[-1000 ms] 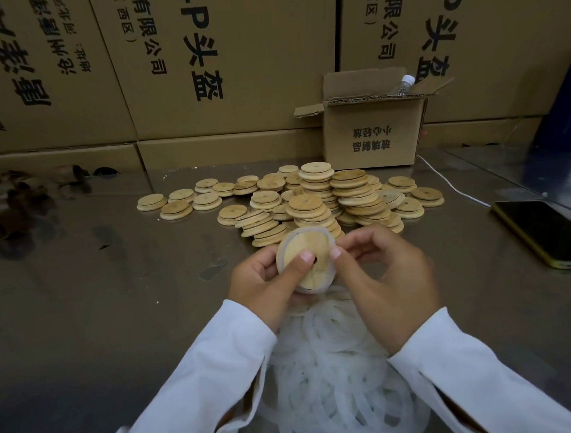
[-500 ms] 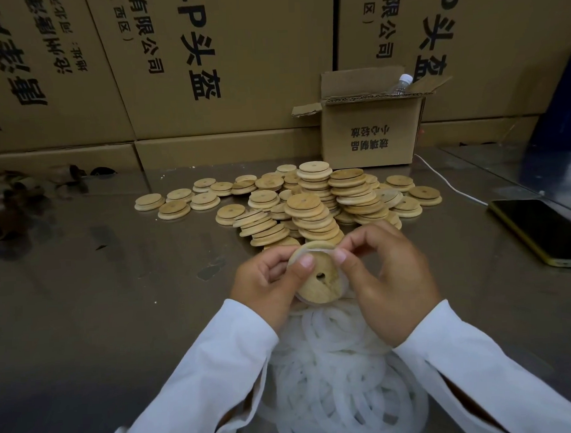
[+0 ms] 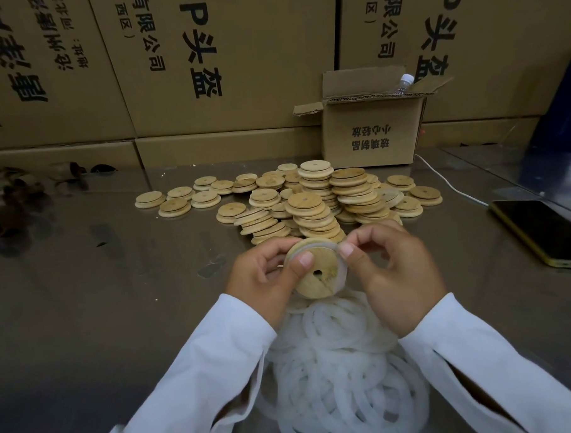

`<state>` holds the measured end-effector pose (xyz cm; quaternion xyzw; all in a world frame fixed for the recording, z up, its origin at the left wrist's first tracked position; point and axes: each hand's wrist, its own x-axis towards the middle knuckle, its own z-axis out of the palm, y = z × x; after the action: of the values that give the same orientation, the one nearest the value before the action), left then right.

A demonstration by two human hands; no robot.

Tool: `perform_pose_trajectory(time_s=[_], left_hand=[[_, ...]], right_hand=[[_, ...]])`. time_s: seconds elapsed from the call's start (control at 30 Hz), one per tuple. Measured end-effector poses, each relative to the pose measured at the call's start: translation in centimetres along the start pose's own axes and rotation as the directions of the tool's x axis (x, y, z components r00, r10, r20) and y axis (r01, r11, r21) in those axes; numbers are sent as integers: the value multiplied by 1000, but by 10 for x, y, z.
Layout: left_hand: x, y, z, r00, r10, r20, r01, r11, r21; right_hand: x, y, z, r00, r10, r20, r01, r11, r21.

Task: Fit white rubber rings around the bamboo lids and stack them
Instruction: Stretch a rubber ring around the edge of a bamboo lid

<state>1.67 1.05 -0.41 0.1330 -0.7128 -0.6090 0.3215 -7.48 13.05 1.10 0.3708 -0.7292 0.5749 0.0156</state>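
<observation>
The bench (image 3: 101,306) runs wide and bare to the left. On the right a phone (image 3: 546,231) lies near its edge, and cartons wall off the back. The stacked bamboo lids (image 3: 313,198) crowd the middle, just beyond the hands. Several stacks lean, so the open room for setting one down is to the left of them, I judge. The heap of white rubber rings (image 3: 343,361) lies nearest the person, between the sleeves and directly under the work.

Above it, the left hand (image 3: 264,276) grips one lid (image 3: 316,277) from its left side, thumb pressed on the face. The right hand (image 3: 394,277) pinches at the lid's upper right edge. The disc is tilted, its face and centre hole turned toward the camera. A ring (image 3: 341,272) shows along the top and right rim; whether it is seated on the lower left I cannot tell. Both hands are equally near. The stacks lie straight ahead of them.
</observation>
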Motion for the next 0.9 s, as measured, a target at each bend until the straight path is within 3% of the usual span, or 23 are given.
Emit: perform_pose_trajectory(time_s=[0.2,0.33,0.67,0.9], left_hand=[[-1,-6,7,995,-60,-77,54,996,-75],[1,-7,5,984,-120,-132,99,983,-156],[0,-6,7,989,-118,-93,104,984,-148],[0,-5,7,993,-92,-68,84,989,-119]], right_hand=[[-4,3,6,1000,1,-18,2,992,128],[-6,6,11,999,-12,-53,19,992,127],[-5,8,6,996,-58,-75,55,998,-41],[2,7,1,999,27,-30,-27,999,23]])
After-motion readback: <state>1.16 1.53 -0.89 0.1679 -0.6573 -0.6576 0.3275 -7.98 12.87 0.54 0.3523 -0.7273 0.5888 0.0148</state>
